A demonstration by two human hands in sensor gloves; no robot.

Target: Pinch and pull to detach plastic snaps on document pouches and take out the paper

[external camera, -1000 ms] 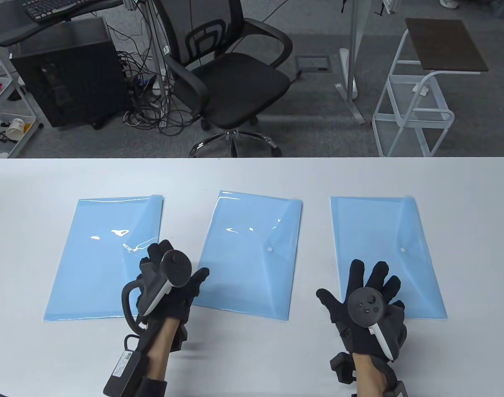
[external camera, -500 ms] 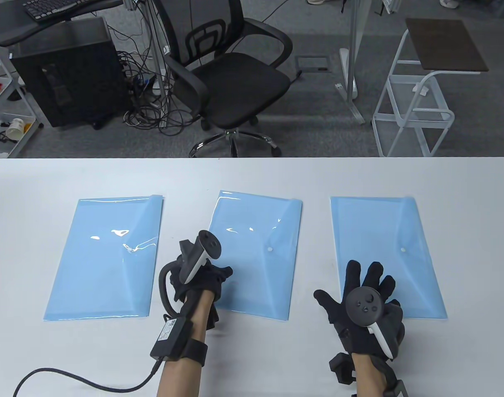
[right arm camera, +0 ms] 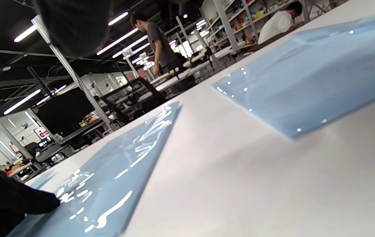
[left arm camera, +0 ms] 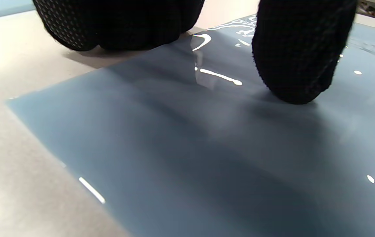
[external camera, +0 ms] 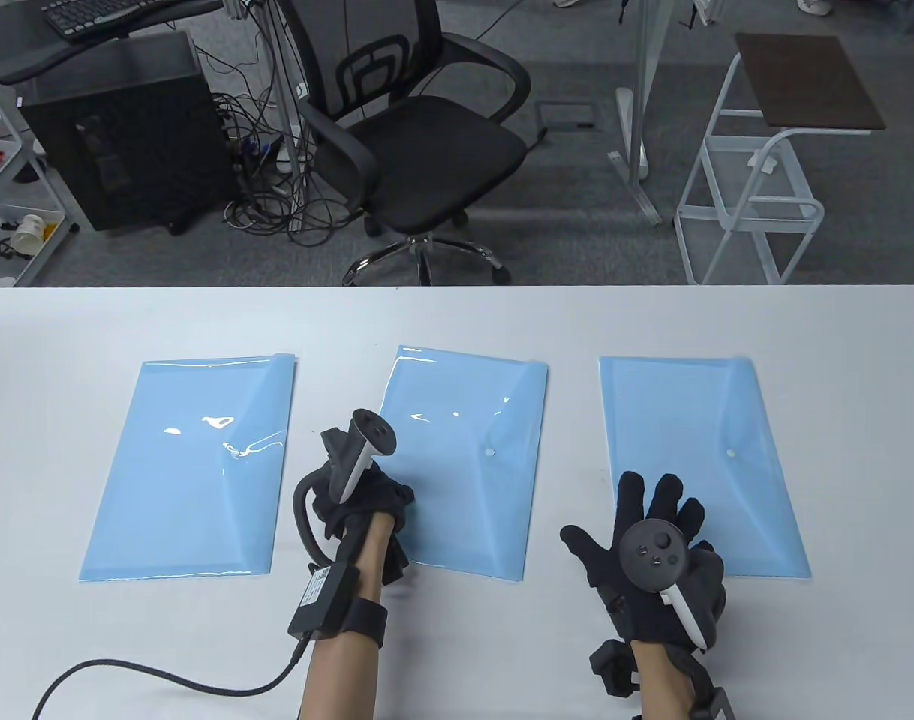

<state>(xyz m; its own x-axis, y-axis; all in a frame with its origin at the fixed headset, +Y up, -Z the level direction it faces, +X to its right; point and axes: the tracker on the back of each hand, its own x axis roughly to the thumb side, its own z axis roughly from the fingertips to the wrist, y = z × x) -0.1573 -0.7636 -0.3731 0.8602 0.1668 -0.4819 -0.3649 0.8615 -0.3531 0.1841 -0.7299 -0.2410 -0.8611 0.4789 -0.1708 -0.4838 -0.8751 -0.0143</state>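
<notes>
Three blue document pouches lie side by side on the white table [external camera: 67, 330]: the left pouch [external camera: 190, 469], the middle pouch [external camera: 464, 450] and the right pouch [external camera: 697, 450]. White snaps show on the middle pouch [external camera: 490, 452] and the right pouch [external camera: 731, 454]. My left hand [external camera: 374, 510] is turned on its side at the middle pouch's near left edge. Its thumb tip [left arm camera: 299, 65] presses the pouch [left arm camera: 207, 148], and its curled fingers [left arm camera: 118, 26] sit at the edge. My right hand [external camera: 644, 525] is spread flat over the right pouch's near left corner.
A black cable [external camera: 164, 675] runs from my left wrist across the near table. Beyond the far table edge stand an office chair [external camera: 419, 142], a computer tower [external camera: 119, 127] and a white side stand [external camera: 765, 150]. People stand at benches far off [right arm camera: 157, 42].
My left hand has left the left pouch's right edge, moved right onto the middle pouch and rolled onto its side. My right hand has drifted slightly left.
</notes>
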